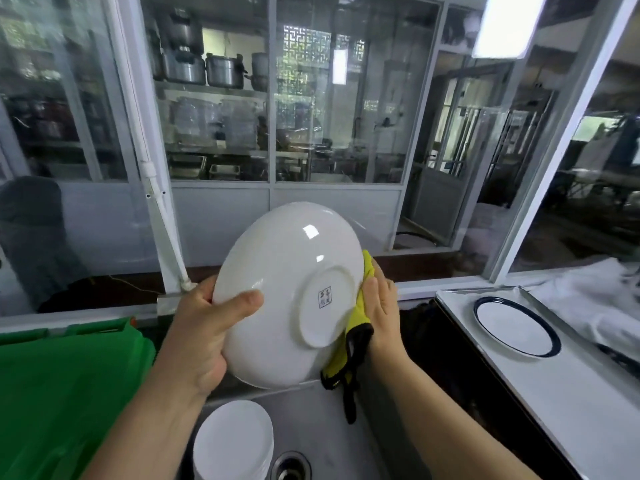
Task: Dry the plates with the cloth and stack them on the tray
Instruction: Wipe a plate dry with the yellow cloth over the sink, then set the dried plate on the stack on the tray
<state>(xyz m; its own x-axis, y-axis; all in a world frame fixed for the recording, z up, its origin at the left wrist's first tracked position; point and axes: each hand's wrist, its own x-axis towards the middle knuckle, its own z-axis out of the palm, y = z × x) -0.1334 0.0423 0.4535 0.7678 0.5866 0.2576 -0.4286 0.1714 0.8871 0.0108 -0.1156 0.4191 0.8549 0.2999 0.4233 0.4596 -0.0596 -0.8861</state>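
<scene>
A stack (232, 441) of white plates is seen nearest, standing in the sink (322, 420) beside the drain (290, 466), presumably so that wet ones wait where drips can run off. Above it a plate (287, 292) is held up on edge, its underside and foot ring turned toward the camera. It is gripped at its left rim by the left hand (204, 327), the thumb laid across the back and the fingers hidden behind, so that the plate is steadied while it is wiped. The yellow cloth (353, 327) is pressed against the right rim by the right hand (379, 306), its fingers curled over the cloth; a dark-edged tail of the cloth hangs down below the plate. How far the cloth reaches over the front face cannot be told, as that side is turned away. The plate is kept over the sink, well apart from the tray (519, 393), which is judged sensible while water may still fall. To the left a green crate (62, 393) is seen. Farther right, on the tray, a single blue-rimmed plate (516, 327) lies flat, placed as the base on which dried plates can be stacked. Beyond, a glass partition (311, 98) closes off the kitchen.
</scene>
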